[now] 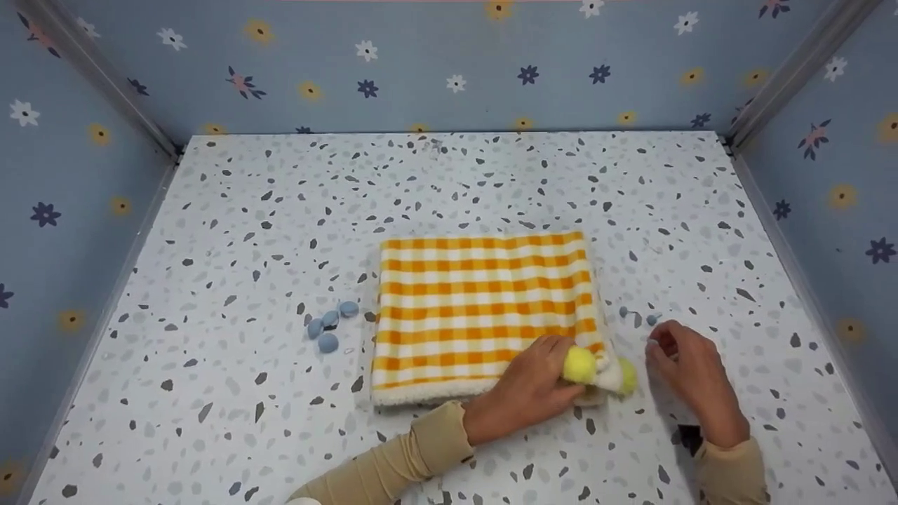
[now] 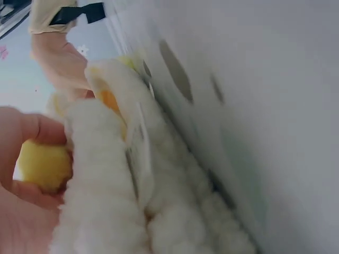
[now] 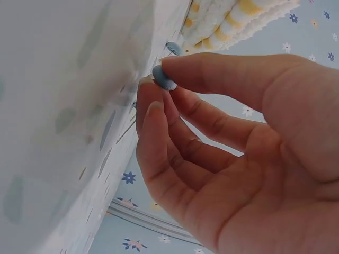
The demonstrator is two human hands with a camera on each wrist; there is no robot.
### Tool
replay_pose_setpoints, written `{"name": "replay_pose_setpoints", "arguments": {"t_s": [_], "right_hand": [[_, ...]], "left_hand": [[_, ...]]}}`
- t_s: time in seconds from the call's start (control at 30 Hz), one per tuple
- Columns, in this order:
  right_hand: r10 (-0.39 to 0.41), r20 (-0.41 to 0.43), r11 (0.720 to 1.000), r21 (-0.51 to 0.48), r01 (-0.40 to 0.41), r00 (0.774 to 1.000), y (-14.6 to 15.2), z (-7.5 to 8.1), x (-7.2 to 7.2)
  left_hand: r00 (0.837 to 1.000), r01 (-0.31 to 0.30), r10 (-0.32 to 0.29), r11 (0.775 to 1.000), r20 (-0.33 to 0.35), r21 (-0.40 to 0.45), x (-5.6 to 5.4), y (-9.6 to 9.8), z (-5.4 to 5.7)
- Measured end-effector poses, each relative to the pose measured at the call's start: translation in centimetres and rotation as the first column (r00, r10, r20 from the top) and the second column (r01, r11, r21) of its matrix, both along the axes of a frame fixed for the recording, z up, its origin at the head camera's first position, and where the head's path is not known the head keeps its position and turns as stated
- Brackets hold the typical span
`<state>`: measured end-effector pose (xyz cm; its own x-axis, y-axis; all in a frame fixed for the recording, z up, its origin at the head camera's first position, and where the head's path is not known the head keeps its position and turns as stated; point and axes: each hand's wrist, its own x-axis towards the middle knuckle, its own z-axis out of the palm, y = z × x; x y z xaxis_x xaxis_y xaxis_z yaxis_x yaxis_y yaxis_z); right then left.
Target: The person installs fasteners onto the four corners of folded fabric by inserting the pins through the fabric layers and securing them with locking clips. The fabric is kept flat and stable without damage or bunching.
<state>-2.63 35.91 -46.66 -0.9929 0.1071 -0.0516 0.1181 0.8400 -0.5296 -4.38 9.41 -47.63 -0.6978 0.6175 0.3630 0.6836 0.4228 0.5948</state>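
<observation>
Left wrist only: tag; left grip clamped on blanket, right grip on button

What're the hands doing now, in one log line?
left hand: grips orange-checked blanket near yellow pompom | right hand: pinches blue button-like piece | speckled tabletop: other blue pieces either side of blanket

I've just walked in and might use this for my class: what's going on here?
A person is working at a white speckled table. Their left hand grips the near right corner of a folded yellow-and-white checked cloth with fleecy white edging, by a fluffy yellow pompom. Their right hand pinches a small round blue piece just right of the cloth. Two similar blue pieces lie near that hand, and four more sit left of the cloth.
</observation>
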Motion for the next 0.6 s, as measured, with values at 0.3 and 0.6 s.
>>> {"name": "replay_pose_setpoints", "arguments": {"t_s": [0.3,0.6], "right_hand": [[-0.005,-0.011,1.0,0.009,0.005,1.0,-0.5,0.3,-0.5],[0.012,-0.086,1.0,0.03,-0.009,0.996,-0.6,0.3,0.1]], "left_hand": [[0.959,0.062,-0.102,0.986,0.265,0.154,-0.8,-0.9,0.7],[0.914,0.018,-0.115,0.97,0.389,0.244,-1.1,-1.3,0.8]]}}
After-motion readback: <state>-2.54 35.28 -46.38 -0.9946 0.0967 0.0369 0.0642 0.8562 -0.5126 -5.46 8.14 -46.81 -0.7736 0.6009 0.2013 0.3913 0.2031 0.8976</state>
